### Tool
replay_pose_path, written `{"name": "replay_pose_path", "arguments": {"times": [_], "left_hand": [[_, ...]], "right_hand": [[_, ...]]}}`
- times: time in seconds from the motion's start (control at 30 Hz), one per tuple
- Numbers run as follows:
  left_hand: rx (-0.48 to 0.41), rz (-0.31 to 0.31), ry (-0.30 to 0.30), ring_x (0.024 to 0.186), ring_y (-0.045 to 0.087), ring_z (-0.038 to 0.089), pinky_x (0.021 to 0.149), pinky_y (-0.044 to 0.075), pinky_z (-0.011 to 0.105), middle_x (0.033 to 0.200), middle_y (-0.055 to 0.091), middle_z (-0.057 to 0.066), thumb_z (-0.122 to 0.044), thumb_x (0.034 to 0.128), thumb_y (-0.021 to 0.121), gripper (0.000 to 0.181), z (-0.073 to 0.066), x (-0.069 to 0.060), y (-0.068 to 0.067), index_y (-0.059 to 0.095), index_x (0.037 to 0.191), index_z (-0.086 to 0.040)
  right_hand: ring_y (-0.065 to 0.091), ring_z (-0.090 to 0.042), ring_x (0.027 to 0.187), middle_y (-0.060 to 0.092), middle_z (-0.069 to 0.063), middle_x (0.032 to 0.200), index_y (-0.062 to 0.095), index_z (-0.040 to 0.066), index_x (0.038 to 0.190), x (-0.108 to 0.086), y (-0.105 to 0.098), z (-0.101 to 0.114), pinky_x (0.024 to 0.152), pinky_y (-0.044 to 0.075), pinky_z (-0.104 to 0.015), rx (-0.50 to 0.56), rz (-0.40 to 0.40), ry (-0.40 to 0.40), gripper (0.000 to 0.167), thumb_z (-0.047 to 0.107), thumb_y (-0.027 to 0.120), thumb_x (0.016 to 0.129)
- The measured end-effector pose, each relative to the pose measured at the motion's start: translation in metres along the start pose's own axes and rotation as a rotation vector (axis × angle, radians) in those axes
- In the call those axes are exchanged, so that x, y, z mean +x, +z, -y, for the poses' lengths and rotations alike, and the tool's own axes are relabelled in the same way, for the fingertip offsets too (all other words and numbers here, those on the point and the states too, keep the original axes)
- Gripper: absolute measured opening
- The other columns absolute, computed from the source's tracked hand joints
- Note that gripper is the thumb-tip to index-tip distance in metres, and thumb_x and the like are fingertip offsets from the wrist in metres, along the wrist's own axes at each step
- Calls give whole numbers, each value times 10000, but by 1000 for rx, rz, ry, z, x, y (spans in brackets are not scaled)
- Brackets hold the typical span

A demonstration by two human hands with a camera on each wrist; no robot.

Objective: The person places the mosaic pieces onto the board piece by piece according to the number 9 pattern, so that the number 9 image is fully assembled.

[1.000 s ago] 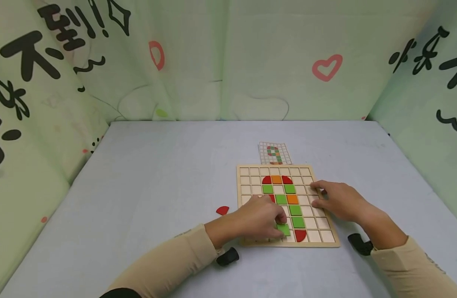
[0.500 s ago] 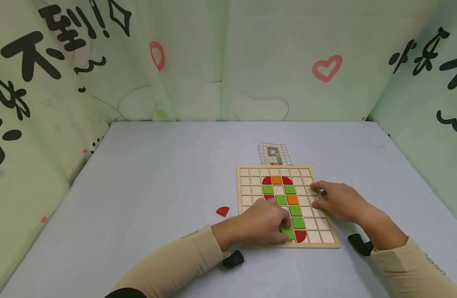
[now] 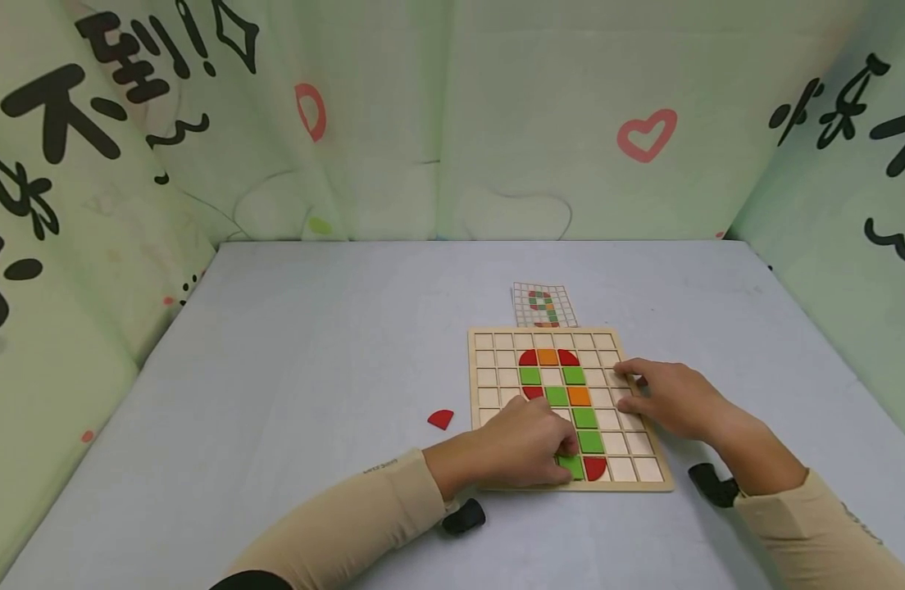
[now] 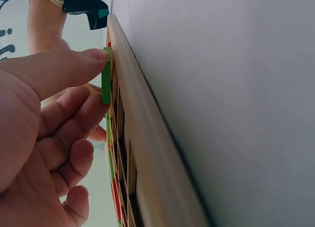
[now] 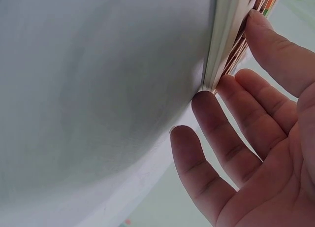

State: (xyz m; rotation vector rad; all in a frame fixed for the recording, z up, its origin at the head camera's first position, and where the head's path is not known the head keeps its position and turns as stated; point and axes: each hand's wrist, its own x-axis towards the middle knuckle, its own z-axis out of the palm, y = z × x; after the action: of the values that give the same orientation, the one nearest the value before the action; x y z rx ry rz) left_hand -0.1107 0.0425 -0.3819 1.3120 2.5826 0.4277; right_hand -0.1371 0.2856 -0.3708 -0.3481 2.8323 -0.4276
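My left hand (image 3: 529,447) is over the lower part of a wooden grid board (image 3: 629,486). Its thumb and fingers pinch a green square tile (image 3: 572,468) at the bottom row, beside a red quarter-round tile (image 3: 595,469). Seen edge-on in the left wrist view, the green tile (image 4: 106,81) stands slightly proud of the board. At the board's right edge rests my right hand (image 3: 677,397), its fingers extended and touching the frame, the thumb on the grid. Green, orange and red tiles form a figure in the grid; the left hand hides part of it.
A loose red quarter-round tile (image 3: 441,419) lies on the table left of the board. Behind the board is a small printed pattern card (image 3: 526,307), partly under its top edge. A patterned green curtain (image 3: 497,123) surrounds the table (image 3: 312,352).
My left hand has moved slightly right and towards me, bringing the green tile down next to the red one in the bottom row. The right hand has stayed put.
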Motion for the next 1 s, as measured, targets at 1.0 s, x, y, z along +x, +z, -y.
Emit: {"name": "replay_pose_path", "arguments": {"times": [1.0], "left_hand": [[36,-2,-13,847,467,49,719,358,229,785,604,-185,-300,889,764,122,-8,2,2,759,994,-238]], "right_hand": [[591,-429,1043,642,-260,1163,553,-53,1346,0,1,0,862,479,-572,-3,-4,-8,597,283,756,896]]}}
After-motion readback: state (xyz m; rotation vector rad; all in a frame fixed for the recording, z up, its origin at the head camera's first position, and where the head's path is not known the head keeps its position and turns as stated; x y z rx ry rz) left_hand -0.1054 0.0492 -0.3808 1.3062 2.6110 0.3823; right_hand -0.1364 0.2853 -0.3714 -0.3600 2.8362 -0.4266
